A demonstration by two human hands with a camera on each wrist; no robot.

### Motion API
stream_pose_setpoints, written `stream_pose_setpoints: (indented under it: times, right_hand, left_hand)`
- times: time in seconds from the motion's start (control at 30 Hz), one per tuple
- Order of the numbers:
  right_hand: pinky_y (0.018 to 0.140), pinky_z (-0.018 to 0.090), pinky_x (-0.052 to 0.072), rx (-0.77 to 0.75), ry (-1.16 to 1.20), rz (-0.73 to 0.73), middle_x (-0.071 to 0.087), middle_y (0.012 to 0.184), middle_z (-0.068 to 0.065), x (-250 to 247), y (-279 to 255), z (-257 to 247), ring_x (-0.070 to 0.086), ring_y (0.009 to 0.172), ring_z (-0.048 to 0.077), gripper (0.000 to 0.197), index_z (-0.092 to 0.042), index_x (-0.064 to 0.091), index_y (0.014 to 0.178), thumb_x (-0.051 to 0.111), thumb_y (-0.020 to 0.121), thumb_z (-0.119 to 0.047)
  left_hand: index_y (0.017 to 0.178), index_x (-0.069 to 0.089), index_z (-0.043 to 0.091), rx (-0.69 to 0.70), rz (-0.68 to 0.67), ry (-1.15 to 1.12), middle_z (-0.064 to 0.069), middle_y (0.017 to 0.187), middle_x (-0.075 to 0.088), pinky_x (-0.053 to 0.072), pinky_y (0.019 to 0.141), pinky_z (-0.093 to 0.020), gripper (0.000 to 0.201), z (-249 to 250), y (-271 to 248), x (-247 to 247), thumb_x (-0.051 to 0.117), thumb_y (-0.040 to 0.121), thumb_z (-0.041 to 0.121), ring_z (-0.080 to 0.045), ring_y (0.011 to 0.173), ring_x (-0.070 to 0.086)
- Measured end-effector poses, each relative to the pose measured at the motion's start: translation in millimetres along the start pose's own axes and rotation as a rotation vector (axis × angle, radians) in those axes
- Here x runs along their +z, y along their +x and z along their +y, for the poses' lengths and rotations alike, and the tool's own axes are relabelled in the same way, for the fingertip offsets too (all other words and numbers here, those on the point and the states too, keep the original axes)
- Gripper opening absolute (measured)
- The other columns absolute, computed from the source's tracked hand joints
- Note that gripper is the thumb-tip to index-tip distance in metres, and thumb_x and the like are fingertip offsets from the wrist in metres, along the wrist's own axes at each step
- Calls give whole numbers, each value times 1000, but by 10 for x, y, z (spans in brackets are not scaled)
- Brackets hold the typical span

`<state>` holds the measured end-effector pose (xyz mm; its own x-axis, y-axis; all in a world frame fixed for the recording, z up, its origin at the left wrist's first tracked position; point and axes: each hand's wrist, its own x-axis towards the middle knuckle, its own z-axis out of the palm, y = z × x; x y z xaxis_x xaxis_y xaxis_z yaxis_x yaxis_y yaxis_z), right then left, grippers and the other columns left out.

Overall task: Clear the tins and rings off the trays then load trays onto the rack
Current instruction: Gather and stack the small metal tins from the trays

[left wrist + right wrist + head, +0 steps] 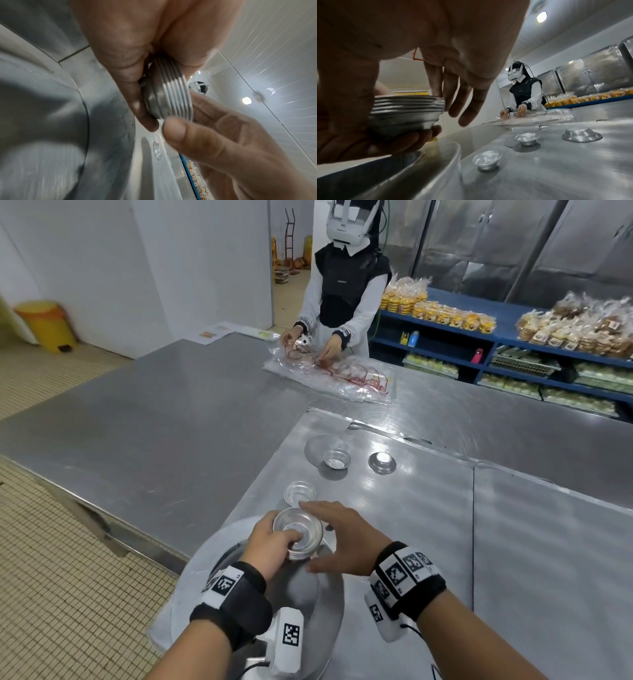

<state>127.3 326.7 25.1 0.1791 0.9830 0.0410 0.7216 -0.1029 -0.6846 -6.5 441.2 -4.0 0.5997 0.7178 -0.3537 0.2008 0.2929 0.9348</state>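
My left hand [286, 542] grips a nested stack of small aluminium tins [298, 537], thumb inside the top tin and fingers [412, 139] underneath. The stack [171, 94] is held just above the near end of a steel tray [394, 525]. My right hand [318, 534] brackets the stack with straight fingers [465, 102]; its index finger touches the far rim and its thumb [180, 134] lies by the near side. Two upright tins [299, 492] [337, 459] and one upside-down tin [382, 462] stand on the tray, beside a flat disc [317, 446].
A large round metal basin [274, 611] sits under my hands at the table edge. A second tray [548, 542] lies to the right. Across the steel table [154, 412] another person [346, 285] handles plastic bags [342, 381]. Blue shelves [496, 344] hold packed baked goods.
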Motion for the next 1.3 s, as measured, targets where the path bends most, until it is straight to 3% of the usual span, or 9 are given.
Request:
stream_pose_setpoints:
  times: [0.07, 0.17, 0.3, 0.43, 0.53, 0.7, 0.93, 1.03, 1.3]
  right_hand:
    - [94, 26, 47, 31, 71, -35, 57, 132, -12, -22, 103, 55, 50, 118, 1, 73, -30, 51, 138, 73, 68, -28]
    - [84, 15, 47, 111, 57, -27, 58, 131, -4, -57, 324, 162, 56, 115, 11, 76, -19, 53, 139, 64, 66, -38]
    - [97, 29, 48, 193, -87, -50, 59, 132, 4, -60, 735, 363, 57, 116, 19, 60, -13, 55, 136, 71, 79, -10]
    - [107, 35, 40, 305, -202, -107, 56, 134, 4, 72, 1147, 651, 51, 125, 22, 68, -12, 54, 136, 79, 75, -30]
    - [105, 36, 41, 356, -265, -128, 55, 133, 5, 239, 1420, 914, 50, 126, 26, 76, -12, 53, 131, 79, 69, -47]
    - [114, 38, 32, 399, -330, -167, 39, 150, 10, 371, 1659, 1123, 37, 139, 30, 97, -10, 33, 149, 81, 73, -46]
    - [110, 33, 36, 429, -288, -128, 44, 139, 7, 461, 1667, 1198, 43, 132, 26, 103, -12, 39, 145, 88, 61, -44]
    - [102, 30, 40, 427, -237, -66, 50, 132, 7, 368, 1608, 1153, 49, 127, 26, 93, -11, 48, 138, 88, 59, -41]
    - [107, 31, 39, 323, -113, 65, 52, 134, -4, -65, 1091, 832, 48, 126, 16, 97, -19, 50, 136, 91, 54, -49]
  left_hand:
    - [99, 65, 9, 7, 23, 16, -21, 95, 72, 55, 86, -53, 44, 17, 8, -66, 68, 56, 15, -41, 92, 69]
    - [99, 65, 7, 22, 42, 21, -16, 90, 72, 52, 79, -42, 44, 50, 14, -169, 67, 56, 15, -33, 86, 67]
    - [95, 65, 8, 23, 66, -16, -13, 86, 71, 51, 76, -39, 32, 69, 14, -275, 71, 63, 8, -27, 79, 66]
    - [94, 66, 8, 13, 82, -72, -12, 84, 71, 51, 74, -36, 31, 68, 30, -348, 70, 64, 6, -25, 78, 66]
    - [95, 66, 8, 8, 89, -100, -11, 85, 71, 51, 75, -36, 34, 75, 46, -396, 68, 61, 10, -23, 78, 66]
    - [98, 65, 9, -9, 108, -87, -7, 84, 71, 51, 74, -31, 24, 40, 68, -457, 66, 80, -7, -20, 79, 66]
    - [98, 64, 11, -11, 120, -60, -2, 83, 70, 50, 76, -28, 30, 1, 3, -482, 62, 83, -14, -14, 78, 64]
    - [101, 62, 7, -18, 107, -57, -5, 84, 69, 51, 73, -28, 28, -10, -32, -457, 61, 84, -14, -16, 77, 64]
    - [105, 64, 8, -66, 111, -66, -12, 90, 70, 50, 70, -29, 28, 25, -114, -197, 62, 83, -9, -22, 80, 65]
